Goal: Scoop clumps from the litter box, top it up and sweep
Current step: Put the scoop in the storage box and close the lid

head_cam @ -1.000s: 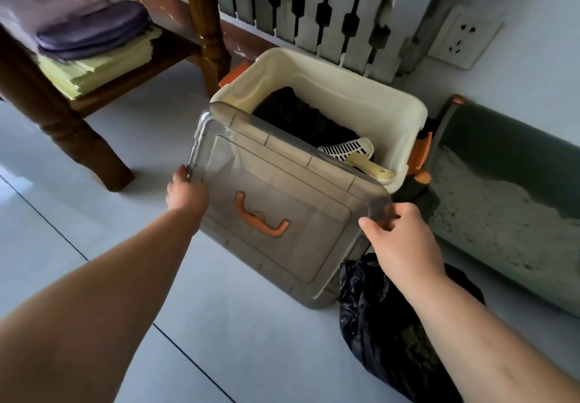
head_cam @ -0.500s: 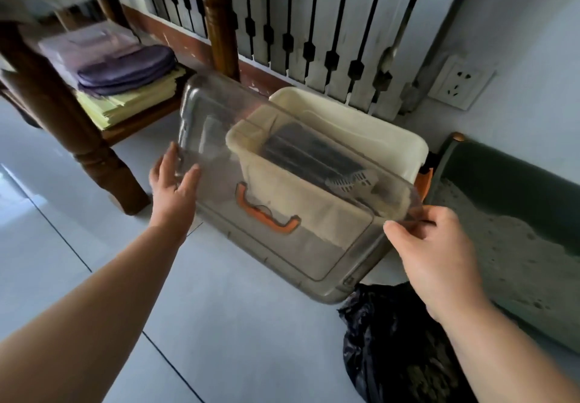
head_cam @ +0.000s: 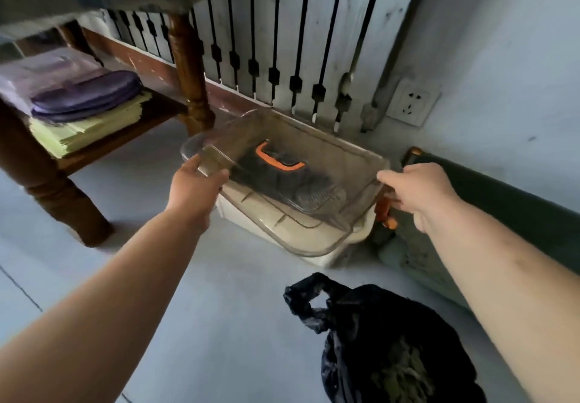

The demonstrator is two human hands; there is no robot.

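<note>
Over the cream bin (head_cam: 317, 253), both hands pinch the clear lid (head_cam: 314, 189); lower it level, aligning corners before pressing.

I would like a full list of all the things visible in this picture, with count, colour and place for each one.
lid: one, clear plastic with an orange handle, held over the cream bin
storage bin: one, cream, on the floor by the radiator
scoop: one, pale, inside the bin, seen through the lid
radiator: one, white, against the back wall
wall socket: one, white, right of the radiator
litter box: one, dark green, on the floor at the right
rubbish bag: one, black, on the floor in front
wooden table: one, brown, at the left
stacked items: purple and yellow-green, on the table's lower shelf
left hand: one, gripping the lid's left edge
right hand: one, gripping the lid's right edge
</note>
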